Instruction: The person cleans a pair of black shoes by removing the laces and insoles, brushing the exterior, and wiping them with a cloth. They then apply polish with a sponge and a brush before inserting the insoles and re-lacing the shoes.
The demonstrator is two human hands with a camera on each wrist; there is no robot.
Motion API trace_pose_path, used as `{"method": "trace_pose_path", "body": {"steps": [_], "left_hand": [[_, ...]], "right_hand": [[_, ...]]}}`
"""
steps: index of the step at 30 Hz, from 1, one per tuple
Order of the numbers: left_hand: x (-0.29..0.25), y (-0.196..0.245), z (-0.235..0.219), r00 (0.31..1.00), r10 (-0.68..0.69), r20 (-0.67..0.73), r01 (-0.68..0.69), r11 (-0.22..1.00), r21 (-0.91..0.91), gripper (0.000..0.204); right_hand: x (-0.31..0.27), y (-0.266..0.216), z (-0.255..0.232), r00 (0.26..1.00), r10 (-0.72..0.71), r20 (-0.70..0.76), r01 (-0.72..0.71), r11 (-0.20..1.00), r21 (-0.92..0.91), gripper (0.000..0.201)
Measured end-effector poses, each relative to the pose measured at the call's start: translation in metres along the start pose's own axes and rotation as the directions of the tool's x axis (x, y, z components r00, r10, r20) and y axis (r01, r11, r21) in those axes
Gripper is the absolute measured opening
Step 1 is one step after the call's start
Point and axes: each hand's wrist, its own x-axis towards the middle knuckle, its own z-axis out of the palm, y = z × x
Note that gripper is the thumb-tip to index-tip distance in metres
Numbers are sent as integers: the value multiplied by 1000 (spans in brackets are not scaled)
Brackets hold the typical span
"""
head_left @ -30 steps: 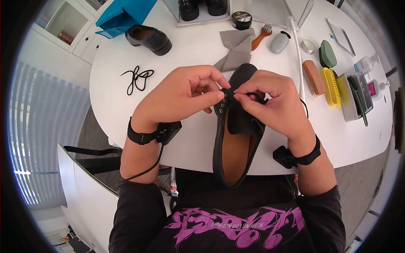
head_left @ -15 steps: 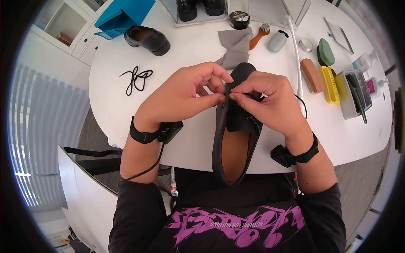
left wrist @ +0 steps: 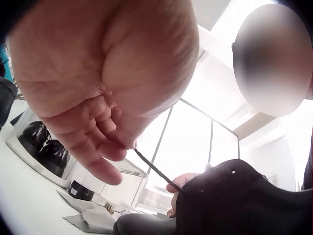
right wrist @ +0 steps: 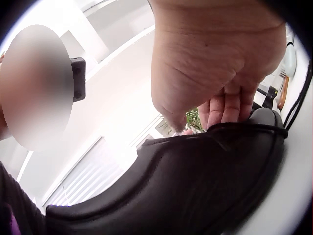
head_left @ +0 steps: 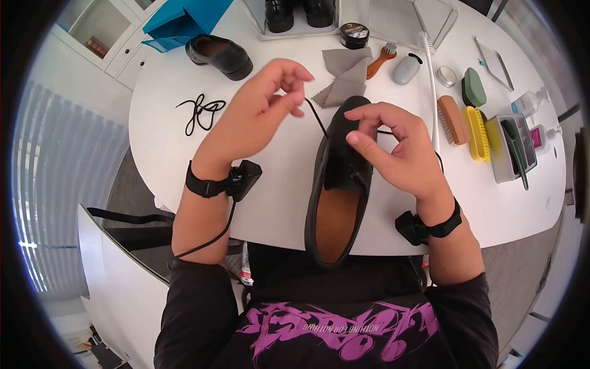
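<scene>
A black leather shoe with a brown insole lies at the table's near edge, toe pointing away from the body. Up and left of it, my left hand pinches a black shoelace between thumb and finger. That lace runs taut down to an eyelet in the shoe's left flap, seen also in the left wrist view. My right hand is over the shoe's right side, thumb and forefinger apart. Its other fingers reach down at the shoe's upper. Another stretch of lace crosses toward the toe.
Left on the white table lie a loose black lace and another black shoe. Ahead are grey cloths, a polish jar and a small wooden-handled brush. Several brushes and a grey bin stand right.
My left hand has moved up and left from the eyelets, drawing the lace out. My right thumb and forefinger, earlier pinching at the flap, have parted. The shoe has shifted slightly left.
</scene>
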Motion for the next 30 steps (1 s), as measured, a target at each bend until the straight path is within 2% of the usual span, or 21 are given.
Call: {"method": "trace_pose_path", "body": {"steps": [1,3,4,7,8,10,11,12,13,14,15,16,18,20,22,24,25,26,27,28,30], "left_hand": [[2,-4,-3,995,46,-90,-45,999,13,26],[6,-14,-9,957,138,-254,-115,988,102,22],[9,-19,-11,956,140,-258,-117,988,102,22],[16,-27,-10,786,277,-552,-249,960,126,18],[16,-27,-13,784,274,-556,-245,961,128,18],[15,-27,-17,681,349,-643,-329,931,158,15],[15,-24,-18,641,346,-685,-325,931,167,12],[15,-25,-19,635,348,-690,-324,930,170,12],[15,-27,-20,593,376,-712,-381,910,163,12],[15,-26,-21,549,402,-733,-438,885,158,12],[14,-25,-21,543,406,-735,-441,883,162,12],[14,-23,-18,525,425,-738,-472,866,163,11],[14,-21,-18,503,443,-742,-503,848,166,11],[13,-20,-19,444,575,-687,-541,783,306,9],[12,-19,-20,436,593,-677,-559,768,313,10],[11,-18,-20,425,612,-667,-579,750,320,10],[11,-16,-18,394,596,-699,-578,753,316,11],[11,-16,-17,362,579,-730,-577,755,312,11],[10,-15,-18,360,579,-731,-578,754,312,11],[8,-15,-19,351,574,-739,-582,752,308,12],[9,-16,-24,339,571,-748,-591,747,303,12]], "right_hand": [[1,3,1,1000,-7,7,7,1000,-4,16],[1,9,1,995,76,-67,-80,996,-50,20],[2,10,-1,995,73,-64,-77,996,-53,20],[1,13,-6,994,105,-9,-105,992,-68,18],[0,12,-7,991,130,31,-128,989,-73,19],[-1,9,-4,986,150,77,-144,986,-80,20],[-1,9,0,992,111,67,-102,986,-133,23],[0,9,3,996,72,59,-60,981,-186,26],[-1,14,3,996,67,65,-54,981,-187,26],[-1,18,1,995,55,88,-29,959,-281,28],[1,20,0,993,46,110,-1,928,-372,31],[0,18,-2,993,40,113,5,927,-375,31],[2,5,-2,944,326,50,-288,891,-351,33],[3,8,-5,937,349,34,-302,853,-425,31],[0,14,-7,927,375,16,-319,809,-493,30],[-2,24,-8,965,261,0,-225,831,-509,24],[0,30,-7,965,261,1,-224,831,-510,24],[3,36,-6,993,85,-82,-114,870,-480,21],[5,37,-6,981,-91,-169,3,888,-460,18],[5,35,-7,981,-94,-169,5,887,-462,18],[7,31,-9,912,26,-409,-133,963,-235,15]]}}
